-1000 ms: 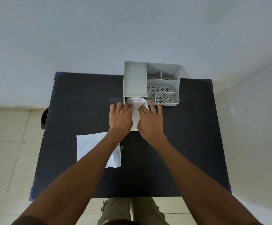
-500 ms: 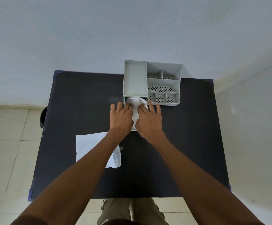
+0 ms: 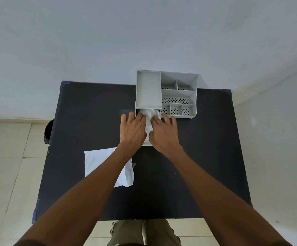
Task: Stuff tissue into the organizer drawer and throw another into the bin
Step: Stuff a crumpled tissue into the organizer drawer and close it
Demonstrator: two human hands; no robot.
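White tissue [image 3: 98, 165], a flat sheet, lies nearest on the black table [image 3: 206, 166], at about 7 o'clock from the two hands and partly hidden under the left forearm; nothing grips it. Beyond it, at the table's middle, the left hand [image 3: 132, 129] and right hand [image 3: 164, 133] sit side by side, palms down, backs up. Both are flattened with fingers extended and slightly fanned, pointing toward 12 o'clock. Between them shows a strip of crumpled tissue [image 3: 148, 119], running from the gap between the thumbs up to the fingertips, where it bunches into a white wad at the mouth of the drawer [image 3: 147, 143]. The inner fingers of each hand press on this wad; whether any finger pinches it cannot be told. Only the drawer's pale near edge peeks out under the heels of the hands, so the drawer stands pulled out toward the person. Directly at 12 o'clock from the hands stands the grey organizer [image 3: 148, 89], with one tall left bay and several small perforated compartments to its right. At 9 o'clock, past the table's left edge, a dark bin [image 3: 47, 129] shows partly on the tiled floor.
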